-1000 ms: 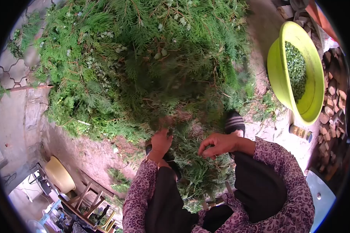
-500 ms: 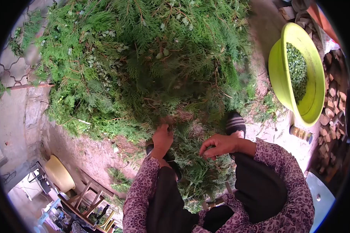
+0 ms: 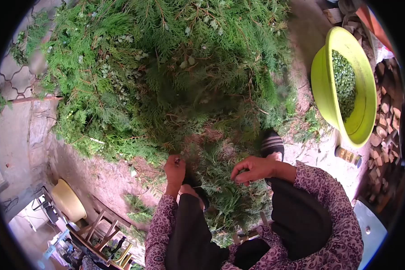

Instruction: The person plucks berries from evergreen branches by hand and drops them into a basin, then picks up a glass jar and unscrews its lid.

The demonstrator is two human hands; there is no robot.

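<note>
My left hand [image 3: 175,169] is closed, its fingers curled together at the near edge of a big heap of green conifer branches [image 3: 135,90]. Whatever it may hold is too small to make out. To the right, my right hand [image 3: 255,170] hovers over loose conifer sprigs [image 3: 227,198] between my legs. Its thumb and fingers are bent together, and anything inside them is hidden. Small pale cones [image 3: 213,24] show among the branches.
A yellow-green basin [image 3: 319,85] with small green cones [image 3: 344,83] inside stands tilted at right. Beside it are a can [image 3: 348,155] and stacked firewood [image 3: 382,130]. A pale yellow tub [image 3: 69,201] and a wooden chair [image 3: 101,231] are at lower left.
My left hand has drawn back from the branches, slightly left and toward me. My right hand has stayed almost still.
</note>
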